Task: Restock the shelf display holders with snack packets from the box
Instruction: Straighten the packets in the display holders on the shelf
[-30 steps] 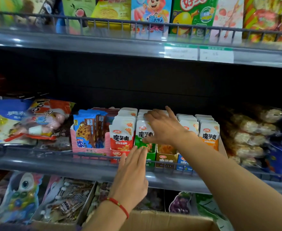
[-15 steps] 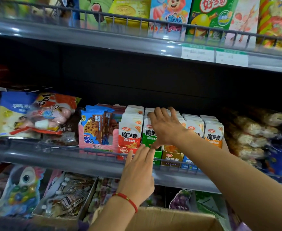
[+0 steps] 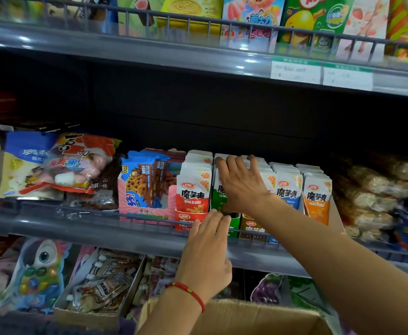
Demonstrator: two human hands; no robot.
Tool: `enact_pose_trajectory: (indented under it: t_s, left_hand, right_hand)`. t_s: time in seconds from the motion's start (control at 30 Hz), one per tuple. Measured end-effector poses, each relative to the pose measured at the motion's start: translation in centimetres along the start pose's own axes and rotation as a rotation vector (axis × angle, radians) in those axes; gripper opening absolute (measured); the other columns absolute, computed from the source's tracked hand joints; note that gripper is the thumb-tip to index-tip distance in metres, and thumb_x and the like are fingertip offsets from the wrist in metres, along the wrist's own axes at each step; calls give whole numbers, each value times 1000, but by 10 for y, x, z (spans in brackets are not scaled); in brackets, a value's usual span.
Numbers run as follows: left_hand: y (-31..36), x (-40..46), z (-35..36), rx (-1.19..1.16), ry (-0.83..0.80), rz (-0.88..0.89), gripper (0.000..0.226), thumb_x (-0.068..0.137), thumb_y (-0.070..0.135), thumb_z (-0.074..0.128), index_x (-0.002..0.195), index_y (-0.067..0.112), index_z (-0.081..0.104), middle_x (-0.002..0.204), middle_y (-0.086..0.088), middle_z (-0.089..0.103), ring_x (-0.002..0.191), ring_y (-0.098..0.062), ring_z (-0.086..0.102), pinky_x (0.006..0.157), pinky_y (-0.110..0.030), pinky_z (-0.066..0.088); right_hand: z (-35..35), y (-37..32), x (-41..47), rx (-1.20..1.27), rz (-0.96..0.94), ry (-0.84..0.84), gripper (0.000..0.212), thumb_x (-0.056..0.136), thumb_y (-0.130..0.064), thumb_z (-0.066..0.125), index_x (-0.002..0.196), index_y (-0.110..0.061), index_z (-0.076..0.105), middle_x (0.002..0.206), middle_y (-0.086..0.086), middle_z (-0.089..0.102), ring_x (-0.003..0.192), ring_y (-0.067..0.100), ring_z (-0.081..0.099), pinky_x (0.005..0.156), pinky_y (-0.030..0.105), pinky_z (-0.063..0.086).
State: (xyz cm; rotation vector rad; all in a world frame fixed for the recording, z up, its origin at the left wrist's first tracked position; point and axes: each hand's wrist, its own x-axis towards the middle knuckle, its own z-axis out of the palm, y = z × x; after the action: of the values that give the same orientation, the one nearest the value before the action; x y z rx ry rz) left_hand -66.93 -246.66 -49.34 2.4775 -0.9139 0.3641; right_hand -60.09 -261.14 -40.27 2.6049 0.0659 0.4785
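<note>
Several rows of white-topped snack packets stand in display holders on the middle shelf: red, green, blue and orange. My right hand lies across the green row and the one beside it, fingers stretched over the packet tops and palm against their fronts. My left hand reaches up with straight fingers, the tips touching the holder fronts at the shelf rail. It holds nothing. The open cardboard box is below my arms; its contents are hidden.
A pink holder of blue cookie packs stands left of the red row, with loose snack bags further left. Wrapped cakes lie at the right. A grey shelf edge runs in front, with another stocked shelf above and one below.
My right hand has slid slightly left and higher over the green row, its fingers now drawn together. My left hand has risen a little until its fingertips meet the holder fronts.
</note>
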Motion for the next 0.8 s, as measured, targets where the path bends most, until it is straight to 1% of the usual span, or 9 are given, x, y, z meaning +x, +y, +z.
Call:
enact_pose_trajectory:
  t_s: [0.1, 0.17, 0.23, 0.3, 0.33, 0.43, 0.53, 0.67, 0.8]
  left_hand:
    - [-1, 0, 2, -7, -7, -1, 81, 99, 20, 55, 161, 23, 3, 168, 7, 0, 156, -12, -8, 129, -41, 4]
    - [-2, 0, 4, -4, -6, 2, 82, 99, 21, 55, 161, 23, 2, 168, 7, -2, 156, -12, -10, 129, -41, 2]
    - [-2, 0, 5, -2, -7, 7, 82, 99, 21, 55, 161, 23, 1, 168, 6, -3, 156, -12, -11, 129, -41, 1]
    - [-3, -1, 6, 8, -5, 15, 82, 100, 21, 55, 161, 22, 0, 168, 6, -4, 156, -13, -12, 129, -41, 2]
    - [-4, -1, 6, 14, -7, 19, 82, 100, 21, 54, 161, 22, 0, 169, 6, -4, 156, -13, -13, 129, -42, 2]
    - [-4, -1, 6, 12, -10, 20, 81, 100, 21, 54, 161, 22, 0, 169, 6, -5, 155, -13, -13, 129, -41, 3]
    - [-5, -1, 5, 10, 1, 28, 80, 101, 21, 54, 161, 23, 1, 168, 7, -2, 156, -12, -10, 129, -41, 4]
    - [-4, 1, 4, -3, 28, 26, 77, 100, 23, 53, 161, 22, 7, 167, 7, 5, 156, -12, -5, 129, -39, 6]
    - [-4, 2, 4, 35, 26, 32, 78, 100, 23, 54, 161, 21, 6, 167, 6, 5, 156, -13, -4, 129, -39, 6]
  right_hand:
    - [-3, 2, -2, -17, -35, 7, 132, 65, -66, 82, 157, -9, 6, 145, 13, 37, 139, 33, 37, 120, 59, 16]
    - [-6, 6, -2, -18, -67, 6, 134, 68, -72, 78, 158, -9, 2, 146, 12, 37, 139, 33, 38, 120, 59, 16]
    - [-10, 9, -1, 0, -79, -2, 132, 70, -78, 71, 159, -9, 2, 147, 11, 36, 139, 32, 37, 120, 59, 15]
    - [-16, 11, 0, 52, -60, -11, 122, 77, -78, 64, 160, -10, 5, 151, 10, 35, 142, 31, 36, 121, 61, 12]
    - [-19, 12, 1, 93, -44, -17, 113, 83, -75, 60, 160, -12, 8, 153, 10, 35, 143, 30, 34, 121, 61, 11]
    - [-27, 20, 2, 180, -3, 7, 82, 94, -66, 52, 156, -19, 26, 150, 7, 43, 142, 28, 38, 121, 60, 10]
    - [-29, 27, 2, 167, -1, 35, 65, 97, -62, 51, 149, -25, 40, 144, 4, 51, 138, 26, 43, 120, 58, 14]
    - [-23, 25, 8, 94, -35, 70, 57, 100, -57, 47, 149, -27, 43, 146, 4, 51, 138, 26, 43, 118, 55, 18]
    - [-19, 30, 9, 87, -19, 73, 61, 100, -62, 41, 153, -31, 40, 147, 4, 48, 139, 27, 41, 117, 52, 19]
